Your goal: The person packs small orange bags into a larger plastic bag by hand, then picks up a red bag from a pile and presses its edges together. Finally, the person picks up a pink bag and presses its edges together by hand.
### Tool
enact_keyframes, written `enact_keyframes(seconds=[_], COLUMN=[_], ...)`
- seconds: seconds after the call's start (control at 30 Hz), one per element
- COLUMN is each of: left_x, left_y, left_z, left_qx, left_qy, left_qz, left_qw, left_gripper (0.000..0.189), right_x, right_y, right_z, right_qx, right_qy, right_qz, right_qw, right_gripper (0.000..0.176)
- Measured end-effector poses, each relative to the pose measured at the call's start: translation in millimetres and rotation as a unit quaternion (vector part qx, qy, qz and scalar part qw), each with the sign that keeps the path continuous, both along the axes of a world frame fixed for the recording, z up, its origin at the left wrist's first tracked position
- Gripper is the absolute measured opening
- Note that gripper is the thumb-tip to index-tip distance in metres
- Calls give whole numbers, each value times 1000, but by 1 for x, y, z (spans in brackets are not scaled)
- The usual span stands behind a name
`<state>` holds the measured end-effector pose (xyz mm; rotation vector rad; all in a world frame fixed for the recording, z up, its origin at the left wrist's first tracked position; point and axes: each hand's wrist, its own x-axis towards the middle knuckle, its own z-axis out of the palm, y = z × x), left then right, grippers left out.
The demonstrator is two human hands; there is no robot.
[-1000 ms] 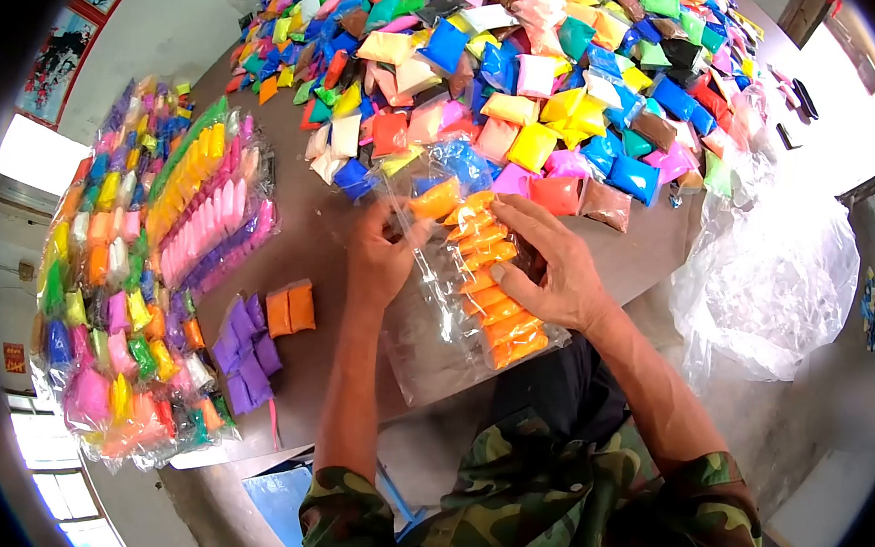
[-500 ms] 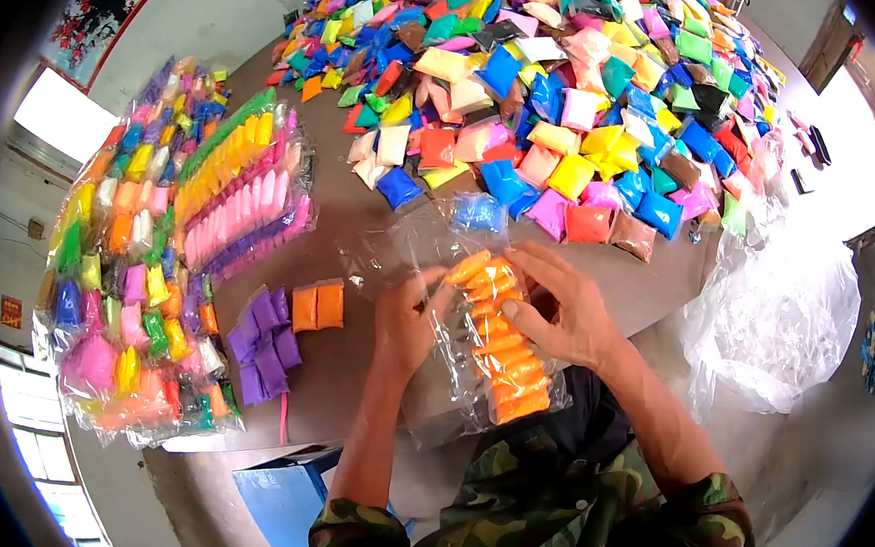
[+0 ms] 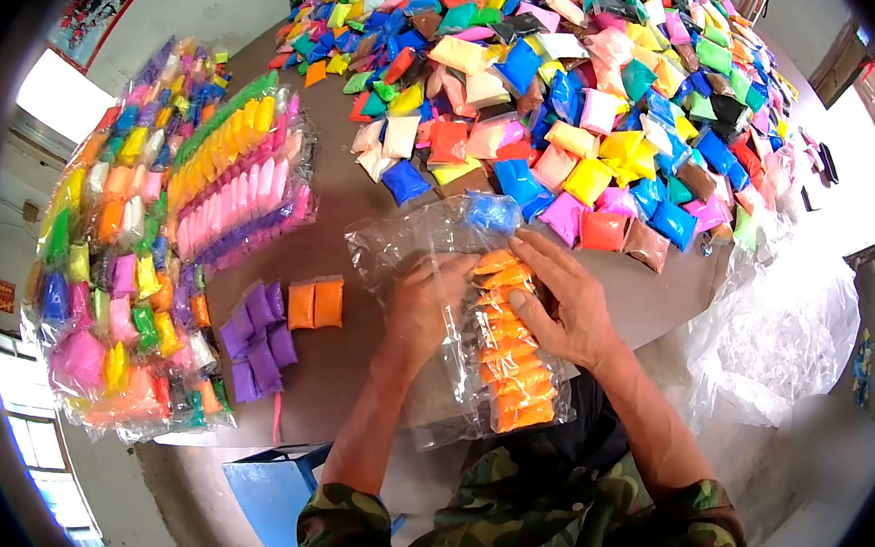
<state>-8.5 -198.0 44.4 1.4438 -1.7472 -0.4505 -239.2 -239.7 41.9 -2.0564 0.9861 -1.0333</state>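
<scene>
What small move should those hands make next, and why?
I'd probably have the left hand smooth the clear bag flat: its film looks loose and wrinkled there, while the orange packets already lie in a row, with the right hand against their upper part.

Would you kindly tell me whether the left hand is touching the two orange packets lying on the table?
Apart: the head view shows brown tabletop between the left hand and the two orange packets.
</scene>
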Motion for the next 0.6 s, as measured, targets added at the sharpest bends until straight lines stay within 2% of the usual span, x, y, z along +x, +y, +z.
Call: enact_keyframes(seconds=[0.07,0.13,0.23,0.3,0.4,0.6], left_x=[-2,0,4,5,5,15], left_y=[-2,-1,-5,-3,-1,23], left_z=[-2,0,-5,-7,-2,17], left_qx=[-2,-36,-53,-45,-11,-49], left_qy=[24,-59,-71,-62,-71,-137], left_qz=[7,-8,-9,-10,-21,28], left_qw=[1000,998,996,997,997,989], left_gripper=[31,35,39,38,41,29], right_x=[0,0,1,1,0,3], right_y=[0,2,2,1,3,4], right_z=[1,3,0,2,4,-3], right_qx=[-7,0,-5,-20,19,-8], right_qy=[7,11,19,23,18,10], right_qz=[3,0,-2,-4,9,-23], right_qw=[1000,1000,1000,1000,1000,1000], right_gripper=[57,57,57,57,59,56])
